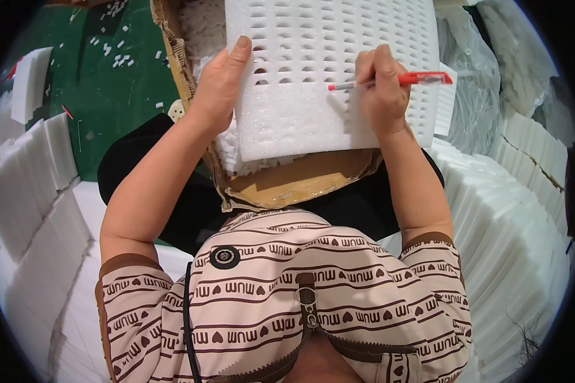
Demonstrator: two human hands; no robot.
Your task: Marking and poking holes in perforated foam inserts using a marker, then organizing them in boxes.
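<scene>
Foam sheet (313, 96), white, with rows of slots, lies over a cardboard box (287, 185). Left hand (220, 86) grips its 9 o'clock edge; right hand (380, 86) pinches a red pen (396, 80), tip pointing to 9 o'clock.

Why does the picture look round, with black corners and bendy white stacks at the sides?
In the head view, the fisheye lens bends straight edges near the rim, so the foam stacks curve and the corners go black. The middle is sharp and evenly lit: the right hand with the red pen casts only a soft shadow on the foam sheet.
</scene>
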